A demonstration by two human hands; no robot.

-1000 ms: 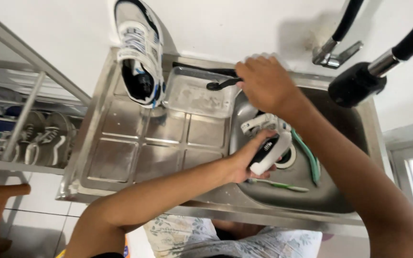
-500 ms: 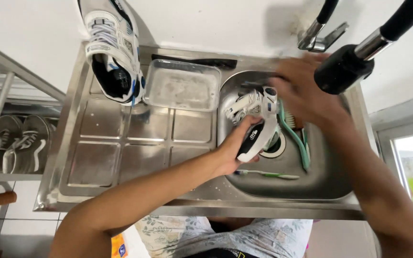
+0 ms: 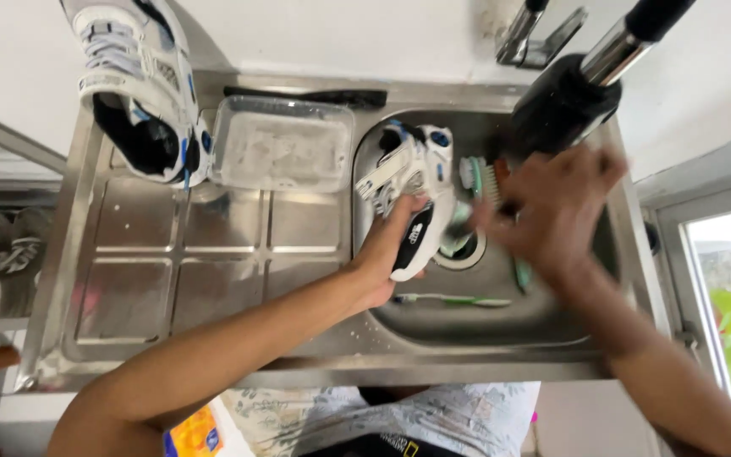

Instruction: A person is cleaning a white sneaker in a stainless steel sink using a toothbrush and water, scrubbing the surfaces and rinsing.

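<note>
**Scrubbing a sneaker over the sink basin**

Holding a white sneaker [image 3: 416,203] with black and blue trim, our left hand [image 3: 391,254] wraps its fingers around the heel end, so that grip is pressed onto the shoe. The sneaker hangs tilted inside the steel sink basin [image 3: 467,326], its toe pointing toward the back wall and its sole turned toward the drain [image 3: 464,245].

Our right hand [image 3: 556,211] is blurred. It sits just right of the sneaker, above the basin, and a green-backed scrub brush [image 3: 482,179] shows at its fingertips, bristles close to the shoe's side. The hand looks curled around the brush handle, but the blur keeps us from telling for sure how that grip stands.

On the basin floor, near our left wrist, lies a green and white toothbrush [image 3: 454,300]. A black spray head [image 3: 564,106] on a metal faucet neck hangs over the basin's right side.

On the steel drainboard [image 3: 188,279] to the left, a clear plastic tub [image 3: 283,144] of cloudy water stands just beside the basin. A second white sneaker [image 3: 141,85] leans against the wall next to the tub. A dark brush [image 3: 315,96] lies along the back ledge behind the tub.
</note>
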